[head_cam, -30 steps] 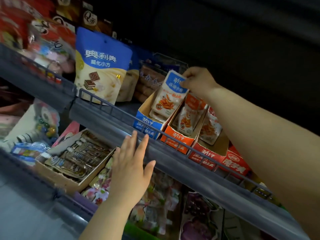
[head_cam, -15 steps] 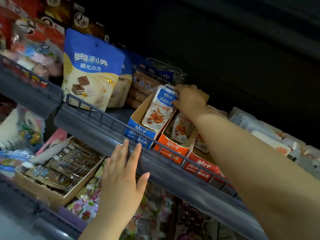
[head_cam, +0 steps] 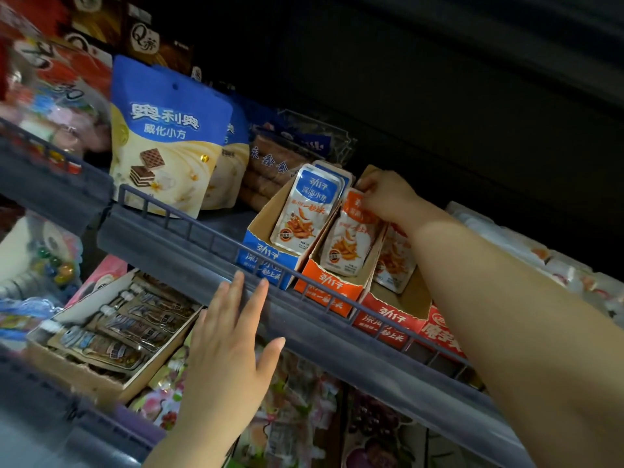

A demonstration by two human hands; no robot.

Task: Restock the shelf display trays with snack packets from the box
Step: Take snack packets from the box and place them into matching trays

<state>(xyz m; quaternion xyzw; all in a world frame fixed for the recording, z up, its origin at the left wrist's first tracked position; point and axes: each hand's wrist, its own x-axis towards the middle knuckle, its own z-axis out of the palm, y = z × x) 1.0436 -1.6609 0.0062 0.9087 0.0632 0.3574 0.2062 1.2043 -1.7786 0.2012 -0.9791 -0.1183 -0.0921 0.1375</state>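
Observation:
Three cardboard display trays stand side by side on the upper shelf: a blue tray, an orange tray and a red tray. A blue-topped snack packet leans upright in the blue tray. My right hand reaches over the orange tray and pinches the top of an orange-topped packet standing in it. More packets lie in the red tray, partly hidden by my right forearm. My left hand has straight, spread fingers against the grey shelf rail. The supply box is out of view.
A large blue and cream wafer bag stands left of the trays behind the wire fence. Brown wrapped packs sit behind the blue tray. On the lower shelf a cardboard tray of dark tubes lies left of my left hand.
My right hand set the blue-topped packet down into the blue tray, then shifted right to the orange packet. My left hand stayed at the shelf rail. The view moved closer.

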